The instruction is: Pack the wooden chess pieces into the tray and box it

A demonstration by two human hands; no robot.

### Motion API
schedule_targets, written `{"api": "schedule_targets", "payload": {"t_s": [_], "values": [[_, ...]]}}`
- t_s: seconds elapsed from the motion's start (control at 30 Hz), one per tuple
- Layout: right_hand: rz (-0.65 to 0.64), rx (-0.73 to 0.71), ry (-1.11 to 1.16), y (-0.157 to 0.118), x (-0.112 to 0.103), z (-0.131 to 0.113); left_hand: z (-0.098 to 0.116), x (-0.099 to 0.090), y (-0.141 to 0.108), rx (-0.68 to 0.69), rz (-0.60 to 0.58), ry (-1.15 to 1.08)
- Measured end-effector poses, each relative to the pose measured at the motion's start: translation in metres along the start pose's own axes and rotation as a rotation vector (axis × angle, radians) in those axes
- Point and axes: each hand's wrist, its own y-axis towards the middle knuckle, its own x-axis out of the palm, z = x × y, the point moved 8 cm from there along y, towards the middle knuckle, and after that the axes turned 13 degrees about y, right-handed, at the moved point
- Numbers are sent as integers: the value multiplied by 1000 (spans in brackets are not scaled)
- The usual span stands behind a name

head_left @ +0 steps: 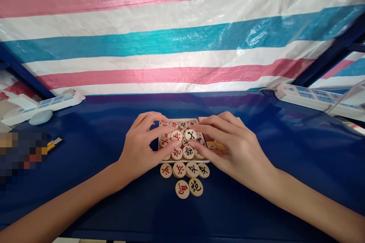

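Observation:
My left hand [142, 140] pinches a red-marked Chinese chess piece [176, 135] between thumb and fingers. A black-marked Chinese chess piece [191, 134] is gripped the same way by my right hand [235, 142]. Both pieces are over a white box [185, 161] that holds several more round wooden pieces with red or black characters. Just in front of the box lie a red piece [166, 171], a stacked red piece [179, 169] and black pieces [192, 169]. Nearer to me are a red horse piece [182, 189] and a black piece [196, 186], side by side.
Beside the box, partly under my right hand, is a maroon box or lid [212, 145] with yellow printing. Power strips stand at left [61, 101] and right [308, 97] on the blue table [114, 212]. A mouse [41, 117] and yellow cutter [54, 144] lie left. Striped sheeting [182, 41] hangs behind.

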Motion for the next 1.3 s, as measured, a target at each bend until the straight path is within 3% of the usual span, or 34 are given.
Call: {"api": "schedule_targets", "payload": {"t_s": [0.1, 0.27, 0.43, 0.63, 0.8, 0.93, 1.1, 1.3], "values": [[-54, -7, 10, 1, 6, -1, -2, 13, 0, -18, -129, -34], [-133, -52, 84, -2, 13, -5, -1, 17, -2, -3, -184, -67], [-215, -36, 140, -8, 21, 1, -6, 17, -4, -45, -187, -57], [-146, -21, 154, -3, 9, 2, 0, 15, -6, 10, -217, -127], [-82, 124, 91, 1, -6, 35, -2, 11, -6, 2, -204, -122], [-160, 142, -16, -2, 4, 58, -5, 11, -7, -7, -199, -105], [-217, 108, -36, -5, 14, 56, -8, 12, -7, -10, -194, -57], [-222, 164, -30, -6, 15, 62, -9, 12, -6, -29, -190, -41]]}}
